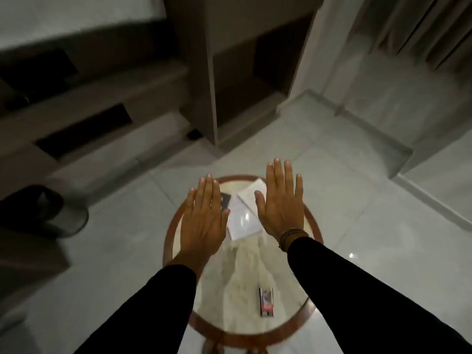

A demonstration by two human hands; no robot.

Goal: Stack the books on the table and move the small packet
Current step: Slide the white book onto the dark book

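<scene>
A round table [304, 306] with a wooden rim and pale marbled top stands below me. At its far side lie a white book [244, 221], a second white book [251, 191] behind it, and a dark book [226, 201] partly hidden by my left hand. A small dark packet [266, 301] with red and white print lies near the front right of the top. My left hand [204, 218] and my right hand [281, 203] hover flat above the books, palms down, fingers extended, holding nothing.
A dark round bin [48, 213] stands on the pale tiled floor at the left. Brown shelving and an open cabinet [240, 77] rise behind the table. A raised white step [357, 134] and curtains are at the right.
</scene>
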